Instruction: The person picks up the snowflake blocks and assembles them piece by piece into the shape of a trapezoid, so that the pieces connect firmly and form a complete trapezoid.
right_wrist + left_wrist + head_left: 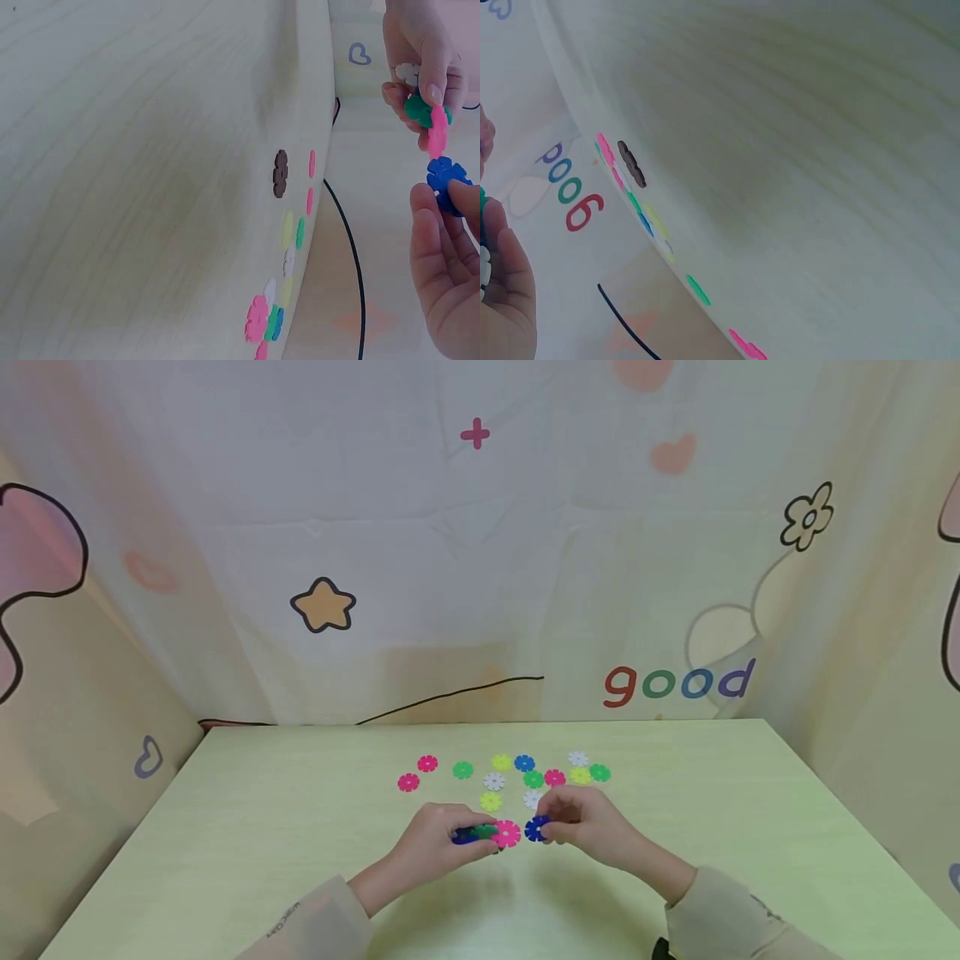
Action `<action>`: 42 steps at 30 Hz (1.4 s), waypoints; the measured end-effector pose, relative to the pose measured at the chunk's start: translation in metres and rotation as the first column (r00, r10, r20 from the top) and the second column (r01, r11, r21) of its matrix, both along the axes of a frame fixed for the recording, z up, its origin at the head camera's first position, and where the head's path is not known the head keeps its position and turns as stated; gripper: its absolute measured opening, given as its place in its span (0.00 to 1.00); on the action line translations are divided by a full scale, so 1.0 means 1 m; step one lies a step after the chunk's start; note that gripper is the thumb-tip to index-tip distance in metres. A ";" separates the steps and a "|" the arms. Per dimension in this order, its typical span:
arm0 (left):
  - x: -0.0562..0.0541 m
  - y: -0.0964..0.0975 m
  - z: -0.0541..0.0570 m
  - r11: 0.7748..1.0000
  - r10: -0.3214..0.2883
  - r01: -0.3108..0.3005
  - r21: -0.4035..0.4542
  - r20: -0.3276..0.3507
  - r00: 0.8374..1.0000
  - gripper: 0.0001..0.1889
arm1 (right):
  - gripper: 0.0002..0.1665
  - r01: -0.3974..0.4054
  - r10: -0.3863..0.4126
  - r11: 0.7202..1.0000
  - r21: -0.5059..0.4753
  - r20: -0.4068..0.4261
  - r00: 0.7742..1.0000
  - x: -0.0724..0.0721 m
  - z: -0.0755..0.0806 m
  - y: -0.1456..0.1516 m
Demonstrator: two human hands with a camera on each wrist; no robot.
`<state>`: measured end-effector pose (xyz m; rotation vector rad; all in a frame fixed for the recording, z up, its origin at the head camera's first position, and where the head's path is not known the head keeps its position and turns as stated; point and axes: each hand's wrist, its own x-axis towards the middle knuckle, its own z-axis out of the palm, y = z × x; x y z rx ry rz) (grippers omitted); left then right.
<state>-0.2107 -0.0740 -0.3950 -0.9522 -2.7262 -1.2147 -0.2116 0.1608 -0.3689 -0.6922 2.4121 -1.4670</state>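
My left hand [435, 843] grips a joined cluster of notched plastic snowflake discs above the table. The cluster's pink disc [507, 833] sticks out past the fingertips, toward the other hand. Behind it come a green disc [418, 111] and a white disc [407, 73], partly covered by the fingers; a blue one [465, 836] shows under the palm in the head view. Between thumb and fingers, my right hand [592, 827] pinches a single dark blue disc [448, 180]. Its notched edge is close to the pink disc's edge. In the left wrist view, my left hand [510, 292] is cut off at the border.
Loose discs lie scattered beyond the hands on the pale wooden table [262, 827], among them a pink one [408, 782], a green one [462, 770] and a yellow one [491, 802]. A brown disc [280, 174] lies nearer. A printed cloth [420, 568] hangs behind the table.
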 end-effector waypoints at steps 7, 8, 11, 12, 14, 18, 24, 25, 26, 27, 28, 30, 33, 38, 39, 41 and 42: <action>0.003 0.001 0.002 1.000 -0.002 0.002 -0.007 0.009 1.000 0.16 | 0.06 0.002 -0.002 1.000 0.009 -0.031 1.000 0.003 -0.002 -0.005; 0.003 0.001 0.002 1.000 -0.005 0.005 -0.006 0.009 1.000 0.15 | 0.06 0.003 -0.002 1.000 0.014 -0.041 0.999 0.004 -0.003 -0.006; 0.004 0.001 0.003 1.000 -0.016 0.016 -0.003 0.004 1.000 0.15 | 0.05 0.009 -0.007 1.000 0.029 -0.069 0.998 0.005 -0.004 -0.009; 0.004 0.001 0.003 1.000 -0.020 0.020 0.001 0.004 1.000 0.14 | 0.05 0.012 -0.009 0.999 0.034 -0.077 0.997 0.006 -0.004 -0.009; 0.004 0.001 0.003 0.999 -0.032 0.032 0.005 -0.004 0.999 0.14 | 0.04 0.015 -0.012 0.999 0.037 -0.098 0.995 0.007 -0.004 -0.011; 0.005 0.002 0.002 0.998 -0.053 0.053 0.020 -0.018 0.998 0.14 | 0.04 0.011 -0.005 0.999 0.034 -0.155 0.988 0.011 -0.003 -0.013; 0.010 0.003 0.003 0.994 -0.073 0.078 0.073 -0.070 0.995 0.13 | 0.03 0.014 -0.007 1.000 0.027 -0.234 0.972 0.016 -0.002 -0.014; 0.010 0.003 0.003 0.993 -0.075 0.082 0.082 -0.086 0.993 0.13 | 0.04 0.018 -0.011 0.999 0.027 -0.242 0.970 0.016 -0.001 -0.014; 0.011 0.004 0.003 0.992 -0.077 0.086 0.088 -0.101 0.992 0.12 | 0.04 0.022 -0.014 0.999 0.028 -0.250 0.968 0.016 -0.001 -0.014; 0.011 0.004 0.003 0.991 -0.080 0.090 0.094 -0.114 0.990 0.12 | 0.04 0.024 -0.016 0.999 0.028 -0.257 0.966 0.016 -0.001 -0.014; 0.012 0.004 0.003 0.991 -0.081 0.094 0.097 -0.126 0.989 0.12 | 0.04 0.026 -0.018 0.999 0.029 -0.265 0.964 0.017 -0.001 -0.014; 0.013 0.004 0.004 0.991 -0.082 0.096 0.095 -0.141 0.987 0.12 | 0.05 0.026 -0.016 0.999 0.031 -0.276 0.961 0.017 -0.002 -0.014; 0.014 0.004 0.004 0.993 -0.086 0.097 0.069 -0.150 0.985 0.12 | 0.05 0.014 -0.003 0.999 0.036 -0.277 0.961 0.017 -0.002 -0.013; 0.012 0.003 0.005 0.994 -0.092 0.099 0.041 -0.137 0.986 0.13 | 0.05 0.004 0.009 0.999 0.053 -0.243 0.970 0.015 -0.003 -0.012; 0.012 0.002 0.005 0.994 -0.092 0.098 0.041 -0.133 0.987 0.14 | 0.05 0.002 0.011 0.999 0.054 -0.236 0.972 0.015 -0.003 -0.011; 0.010 0.002 0.005 0.995 -0.089 0.095 0.040 -0.124 0.988 0.14 | 0.05 0.001 0.011 0.998 0.057 -0.220 0.975 0.014 -0.003 -0.010; 0.010 0.001 0.005 0.995 -0.085 0.090 0.041 -0.119 0.989 0.14 | 0.04 0.005 0.007 0.998 0.055 -0.209 0.978 0.013 -0.002 -0.009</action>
